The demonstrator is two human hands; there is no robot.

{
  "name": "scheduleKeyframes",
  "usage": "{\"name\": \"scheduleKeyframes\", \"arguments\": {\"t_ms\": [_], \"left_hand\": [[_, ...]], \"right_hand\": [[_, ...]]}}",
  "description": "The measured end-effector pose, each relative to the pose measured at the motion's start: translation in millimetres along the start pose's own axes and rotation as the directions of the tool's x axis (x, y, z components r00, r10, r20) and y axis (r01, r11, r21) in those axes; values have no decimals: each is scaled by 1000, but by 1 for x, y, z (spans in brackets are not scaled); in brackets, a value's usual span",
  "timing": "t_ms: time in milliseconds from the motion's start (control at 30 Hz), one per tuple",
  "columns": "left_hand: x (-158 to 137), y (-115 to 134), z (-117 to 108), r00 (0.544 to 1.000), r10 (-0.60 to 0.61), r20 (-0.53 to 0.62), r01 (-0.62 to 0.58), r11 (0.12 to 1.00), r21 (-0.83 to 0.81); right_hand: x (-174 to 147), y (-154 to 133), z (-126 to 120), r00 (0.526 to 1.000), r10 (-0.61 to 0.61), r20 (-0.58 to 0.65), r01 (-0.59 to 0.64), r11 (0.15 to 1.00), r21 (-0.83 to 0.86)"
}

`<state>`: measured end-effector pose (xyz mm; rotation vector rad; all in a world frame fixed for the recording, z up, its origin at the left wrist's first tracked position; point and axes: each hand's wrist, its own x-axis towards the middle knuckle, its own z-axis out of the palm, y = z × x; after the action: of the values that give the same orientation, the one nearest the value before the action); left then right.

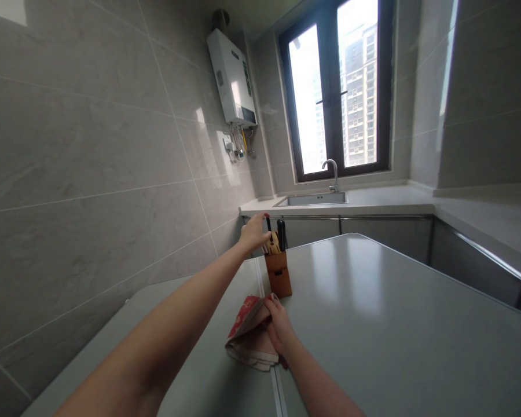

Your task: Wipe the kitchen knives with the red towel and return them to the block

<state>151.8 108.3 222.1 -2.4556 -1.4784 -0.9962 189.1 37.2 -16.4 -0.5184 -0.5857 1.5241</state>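
Note:
A wooden knife block point(279, 275) stands upright on the pale table point(356, 341), with several handles rising from its top. My left hand point(252, 233) reaches to the block's left side, its finger and thumb closed about a black knife handle point(268, 223); the blade is hidden. Beside that, a thicker black handle point(281, 234) stays untouched in the block. Nearer to me, my right hand point(280, 324) grips a folded red and pinkish cloth point(254, 341) by its upper right edge. The cloth hangs just in front of the block, low over the table.
A seam point(276, 388) runs along the table past the block. Behind the table lies a white counter point(386, 197) with a sink point(315, 199) and a faucet point(333, 174). A tiled wall point(91, 150) borders the left, where a water heater point(232, 78) hangs high up.

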Motion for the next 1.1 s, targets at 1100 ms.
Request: {"name": "scheduleKeyframes", "arguments": {"t_ms": [1100], "left_hand": [[-55, -33, -90, 650, -523, -551, -350, 437, -828]], "right_hand": [[-8, -8, 5, 997, 32, 72, -37, 997, 62]]}}
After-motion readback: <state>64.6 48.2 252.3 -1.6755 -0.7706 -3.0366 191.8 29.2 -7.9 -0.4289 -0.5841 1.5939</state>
